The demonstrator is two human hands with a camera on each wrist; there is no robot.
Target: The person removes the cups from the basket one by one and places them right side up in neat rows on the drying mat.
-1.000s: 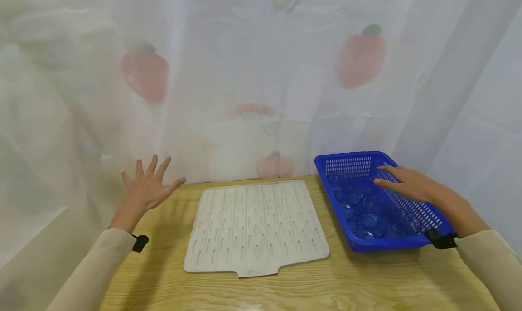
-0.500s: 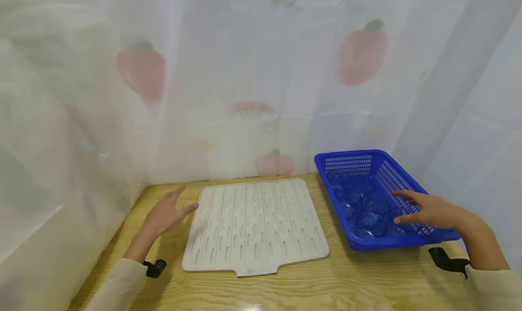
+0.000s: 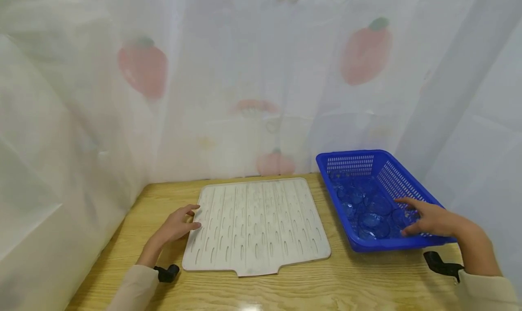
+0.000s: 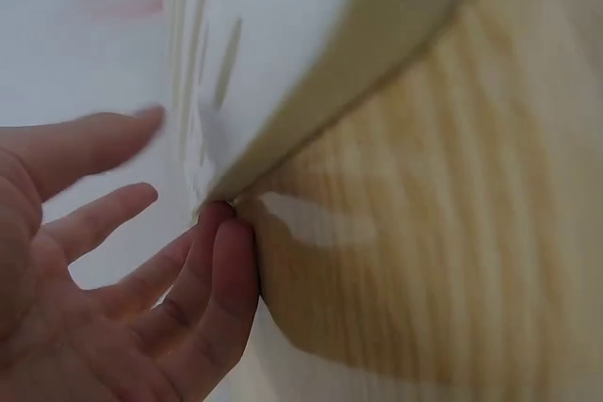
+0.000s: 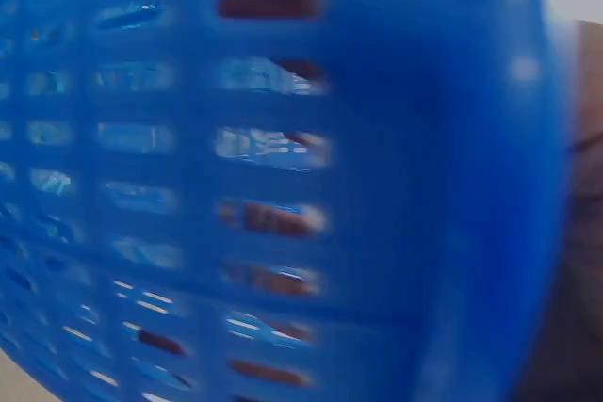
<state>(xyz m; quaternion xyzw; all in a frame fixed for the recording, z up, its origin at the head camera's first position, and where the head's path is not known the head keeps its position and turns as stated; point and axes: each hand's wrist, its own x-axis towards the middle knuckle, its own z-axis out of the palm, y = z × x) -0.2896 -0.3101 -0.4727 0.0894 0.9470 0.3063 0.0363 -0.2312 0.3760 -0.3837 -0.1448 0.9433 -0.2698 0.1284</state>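
My left hand is at the left edge of an off-white ridged draining board, which lies on the wooden table with its short spout toward me. In the left wrist view, fingertips meet the board's edge, while the thumb stands apart from it. On the right, my right hand reaches over the front right side of a blue plastic basket. Its thumb and fingers are spread around a clear round glass dish; contact cannot be made out. The basket wall mostly hides that hand in the right wrist view.
Several more clear glass dishes crowd the basket's left and front parts. Behind the wooden table hangs a whitish plastic curtain with printed red fruit. Similar sheeting encloses the left and right sides.
Both hands have come down. The left hand has moved right and nearer to the board's left edge; the right hand has lowered into the front right of the basket.
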